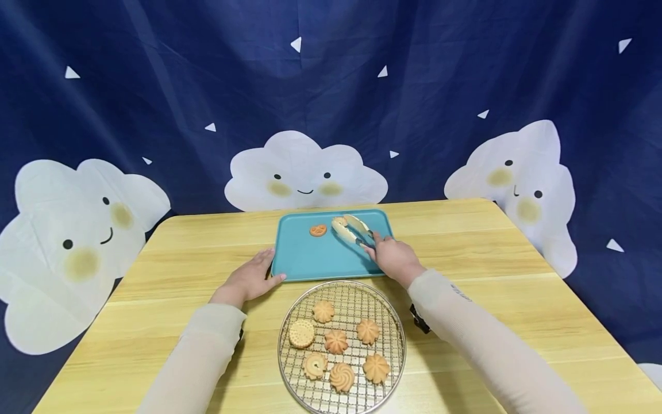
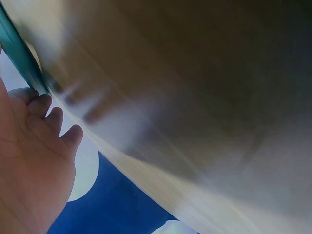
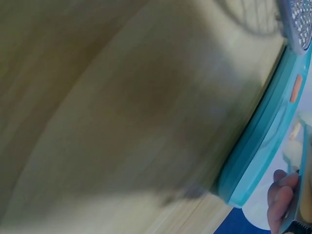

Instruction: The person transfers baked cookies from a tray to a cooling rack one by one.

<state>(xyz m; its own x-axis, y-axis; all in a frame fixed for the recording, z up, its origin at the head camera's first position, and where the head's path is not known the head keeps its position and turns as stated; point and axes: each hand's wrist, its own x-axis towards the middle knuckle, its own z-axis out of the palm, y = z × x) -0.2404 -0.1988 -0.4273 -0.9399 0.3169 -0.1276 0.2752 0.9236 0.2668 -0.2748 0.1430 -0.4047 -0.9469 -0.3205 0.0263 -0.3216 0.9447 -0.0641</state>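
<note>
My right hand (image 1: pixel 397 259) grips a pair of tongs (image 1: pixel 342 231) with cream-coloured tips, held over the right part of a blue tray (image 1: pixel 305 259). Between the tips is a pale cookie (image 1: pixel 339 221); whether it touches the tray I cannot tell. Left of it on the tray lies a pretzel-shaped cookie (image 1: pixel 318 230). My left hand (image 1: pixel 250 279) rests at the tray's left front corner, thumb by the near rim and fingers along the left side. In the left wrist view its fingertips meet the tray's edge (image 2: pixel 19 53). At the right wrist view's edge, fingers (image 3: pixel 280 202) hold the tongs.
A round wire cooling rack (image 1: pixel 357 307) stands in front of the tray, holding several cookies, among them a swirled one (image 1: pixel 342 377) and a round pale one (image 1: pixel 301 333). Beneath everything is a wooden table (image 1: pixel 155 322). Behind it hangs a dark blue cloth (image 1: pixel 331 86) with clouds.
</note>
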